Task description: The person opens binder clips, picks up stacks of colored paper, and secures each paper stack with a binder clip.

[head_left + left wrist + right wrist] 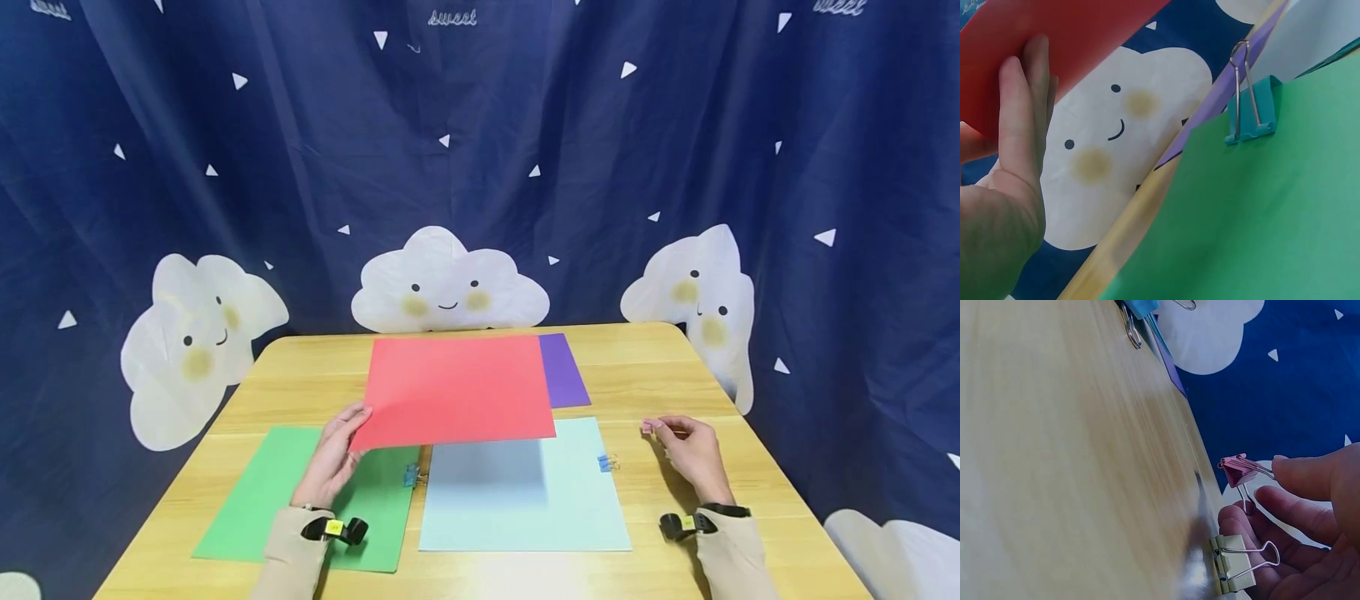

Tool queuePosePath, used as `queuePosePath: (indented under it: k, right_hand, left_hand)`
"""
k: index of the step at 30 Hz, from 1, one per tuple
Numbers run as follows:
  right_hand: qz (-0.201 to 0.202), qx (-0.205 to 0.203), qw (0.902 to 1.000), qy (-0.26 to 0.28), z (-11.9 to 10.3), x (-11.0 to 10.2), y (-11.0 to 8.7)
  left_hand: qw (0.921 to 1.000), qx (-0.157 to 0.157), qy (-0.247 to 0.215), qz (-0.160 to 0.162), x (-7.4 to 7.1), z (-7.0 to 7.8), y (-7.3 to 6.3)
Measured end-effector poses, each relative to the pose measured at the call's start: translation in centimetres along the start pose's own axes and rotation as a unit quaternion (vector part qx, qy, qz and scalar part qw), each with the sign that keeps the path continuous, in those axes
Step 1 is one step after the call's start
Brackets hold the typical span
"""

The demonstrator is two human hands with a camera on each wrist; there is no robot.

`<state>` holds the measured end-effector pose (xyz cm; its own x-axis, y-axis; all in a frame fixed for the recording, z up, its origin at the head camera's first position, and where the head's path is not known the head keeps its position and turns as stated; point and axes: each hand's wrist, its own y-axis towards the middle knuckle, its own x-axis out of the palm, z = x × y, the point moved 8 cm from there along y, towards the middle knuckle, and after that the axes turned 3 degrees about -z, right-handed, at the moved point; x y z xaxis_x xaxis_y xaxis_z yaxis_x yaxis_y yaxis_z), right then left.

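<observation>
My left hand point(335, 454) pinches a red sheet of paper point(457, 390) by its near left corner, holding it above the table. Below it lie a green sheet point(251, 492) on the left and a light blue sheet point(525, 525) in the middle. Blue binder clips grip their right edges: one clip point(410, 475) on the green, another clip point(605, 463) on the light blue. Between thumb and finger, my right hand point(693, 454) holds a pink binder clip point(1239, 472). A pale yellow binder clip point(1235, 564) shows against that hand's lower fingers; how it is held is unclear.
A purple sheet point(564, 371) lies at the back of the wooden table point(637, 367), partly covered from view by the red paper. Behind the table hangs a dark blue curtain point(480, 192) with clouds. Each wrist wears a black strap with a camera.
</observation>
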<state>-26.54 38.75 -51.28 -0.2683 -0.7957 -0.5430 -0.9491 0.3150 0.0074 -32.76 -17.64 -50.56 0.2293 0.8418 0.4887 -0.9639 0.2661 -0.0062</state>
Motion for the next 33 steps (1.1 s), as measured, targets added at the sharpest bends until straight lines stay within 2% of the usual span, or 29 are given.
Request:
queuePosePath:
  k: [5, 10, 14, 20, 23, 30, 33]
  right_hand:
    - [0.003, 0.001, 1.0000, 0.001, -0.1, 0.0, 0.1]
    - [0.013, -0.011, 0.9999, 0.002, -0.4, -0.4, -0.1]
    - [0.038, -0.023, 0.9990, 0.005, -0.8, -1.0, -0.1]
    - [0.101, -0.065, 0.9926, 0.015, -1.9, -1.6, -0.3]
    - [0.117, -0.078, 0.9897, 0.028, -2.3, -1.5, -0.4]
    - [0.093, -0.104, 0.9888, 0.053, -3.2, -0.7, -0.5]
    - [0.076, -0.123, 0.9860, 0.082, -3.6, -0.1, -0.6]
  left_hand:
    - [1.0000, -0.001, -0.001, -0.005, 0.5, -0.4, 0.0]
    - [0.9991, -0.019, 0.037, 0.000, 1.0, -0.8, 0.0]
    - [0.9978, -0.030, 0.059, 0.000, 1.4, -1.0, 0.1]
    - [0.9985, -0.030, 0.046, -0.005, 1.6, -1.2, 0.2]
    - [0.9982, -0.032, 0.051, -0.004, 1.5, -1.4, 0.0]
    - [0.9969, -0.039, 0.069, -0.009, 1.3, -2.0, -0.3]
    - [0.9965, -0.042, 0.072, -0.004, 1.1, -1.9, -0.4]
